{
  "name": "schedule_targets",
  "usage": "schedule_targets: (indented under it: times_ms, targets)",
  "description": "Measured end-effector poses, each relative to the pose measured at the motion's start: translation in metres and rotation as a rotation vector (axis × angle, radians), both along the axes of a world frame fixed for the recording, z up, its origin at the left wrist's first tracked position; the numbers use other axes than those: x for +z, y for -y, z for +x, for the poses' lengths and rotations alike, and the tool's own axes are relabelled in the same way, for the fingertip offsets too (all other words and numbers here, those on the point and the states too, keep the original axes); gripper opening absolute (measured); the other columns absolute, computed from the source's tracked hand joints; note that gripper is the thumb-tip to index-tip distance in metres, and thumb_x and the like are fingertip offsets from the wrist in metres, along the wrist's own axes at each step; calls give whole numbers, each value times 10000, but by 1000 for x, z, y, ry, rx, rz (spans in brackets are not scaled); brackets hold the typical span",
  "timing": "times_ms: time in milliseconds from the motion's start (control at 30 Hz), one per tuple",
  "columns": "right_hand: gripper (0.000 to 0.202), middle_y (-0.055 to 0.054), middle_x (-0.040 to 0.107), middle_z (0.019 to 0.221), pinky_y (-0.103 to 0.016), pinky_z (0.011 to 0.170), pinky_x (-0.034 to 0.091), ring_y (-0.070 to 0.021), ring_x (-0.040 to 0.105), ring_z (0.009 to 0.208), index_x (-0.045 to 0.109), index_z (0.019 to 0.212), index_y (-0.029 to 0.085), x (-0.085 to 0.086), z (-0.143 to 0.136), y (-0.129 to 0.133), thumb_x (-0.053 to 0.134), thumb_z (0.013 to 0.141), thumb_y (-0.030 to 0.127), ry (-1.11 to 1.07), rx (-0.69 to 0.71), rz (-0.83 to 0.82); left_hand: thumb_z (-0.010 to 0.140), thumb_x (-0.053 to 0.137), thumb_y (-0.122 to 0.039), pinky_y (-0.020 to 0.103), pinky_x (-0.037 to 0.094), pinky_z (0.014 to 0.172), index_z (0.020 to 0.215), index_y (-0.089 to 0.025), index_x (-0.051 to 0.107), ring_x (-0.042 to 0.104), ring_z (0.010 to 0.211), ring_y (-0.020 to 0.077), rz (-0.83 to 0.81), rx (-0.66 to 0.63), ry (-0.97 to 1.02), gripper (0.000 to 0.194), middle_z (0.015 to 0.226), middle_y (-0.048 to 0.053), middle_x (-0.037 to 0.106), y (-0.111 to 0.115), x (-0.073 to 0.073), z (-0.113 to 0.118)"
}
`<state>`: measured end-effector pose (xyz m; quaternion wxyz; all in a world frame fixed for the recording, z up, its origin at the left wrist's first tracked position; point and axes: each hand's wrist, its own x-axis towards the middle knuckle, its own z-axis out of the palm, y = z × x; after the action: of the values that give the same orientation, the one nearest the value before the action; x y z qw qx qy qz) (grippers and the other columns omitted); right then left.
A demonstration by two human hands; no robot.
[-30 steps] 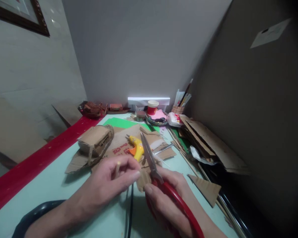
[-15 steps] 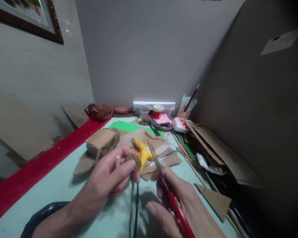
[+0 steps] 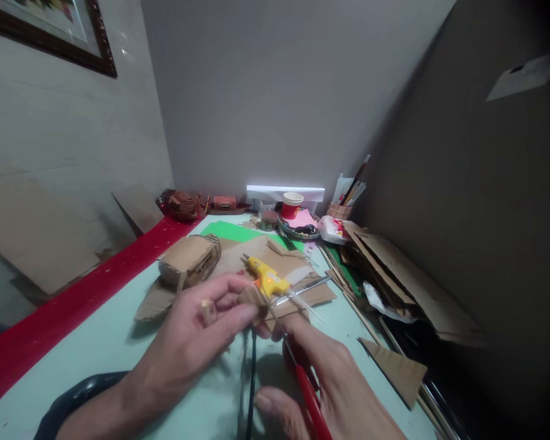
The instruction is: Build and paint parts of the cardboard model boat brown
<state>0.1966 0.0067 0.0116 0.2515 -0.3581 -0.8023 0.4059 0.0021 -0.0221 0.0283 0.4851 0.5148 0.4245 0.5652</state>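
Observation:
Between the thumb and fingers of my left hand [image 3: 197, 333] is a small cardboard piece [image 3: 253, 297]. A pale stub [image 3: 206, 310] of something I cannot make out shows lower in the same hand. My right hand [image 3: 334, 366] is wrapped round red-handled scissors [image 3: 312, 400]. Their blades point up and left, meeting the edge of the cardboard piece; whether they cut into it cannot be made out. Just beyond my fingers lies a yellow glue gun [image 3: 266, 276] on flat cardboard, its dark cord running toward me. A cardboard model [image 3: 187, 260] sits beyond my left hand.
A silver craft knife [image 3: 302, 289] lies right of the glue gun. Stacked cardboard sheets [image 3: 389, 269] line the right side, with a cut offcut [image 3: 396, 370] nearer. At the back stand a red paper cup [image 3: 291, 208], a brush holder [image 3: 340, 211] and brown model boats [image 3: 183, 206].
The scissors have swung left and down, their blades now at the cardboard piece. My right hand has come closer to my left, which has shifted slightly right. A clear stick behind the glue gun shows now.

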Motion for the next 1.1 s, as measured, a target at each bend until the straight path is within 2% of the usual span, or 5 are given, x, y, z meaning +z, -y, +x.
schedule_targets:
  times_ms: [133,367,533,700,1100]
  targets:
    - [551,-16,646,1207,-356,960,460,-275,592,1125,578,1284,305,2,-1,0,821,791,355,13,58,-64,899,686,-322,182,493,660,932,-196,736,677,728,129,6,44,16,140,772,21,756,0,0,1]
    - [436,-11,651,1102,-326,910,443,-246,595,1046,601,1183,249,4,0,-1,794,825,403,8,72,-79,891,704,-316,189,499,678,947,-190,738,686,750,134,-20,25,2,142,806,24,761,2,-2,0]
    - [265,24,656,929,-278,764,430,-182,588,839,618,1054,226,3,-1,-1,701,895,421,-5,31,17,924,668,-320,200,491,690,932,-199,732,671,767,133,-24,-35,-53,137,822,17,748,-1,-1,-3]
    - [140,53,579,742,-240,613,387,-131,477,641,575,893,214,0,-2,-2,621,925,342,13,20,73,923,670,-339,216,486,675,917,-200,708,680,779,145,-57,-28,-107,145,819,17,744,-3,-3,-6]
    - [200,24,595,703,-222,581,421,-132,541,594,548,843,224,0,0,2,491,988,350,-40,10,270,907,668,-385,244,478,676,911,-192,733,681,764,170,-114,13,-160,205,794,33,743,1,-3,-7]
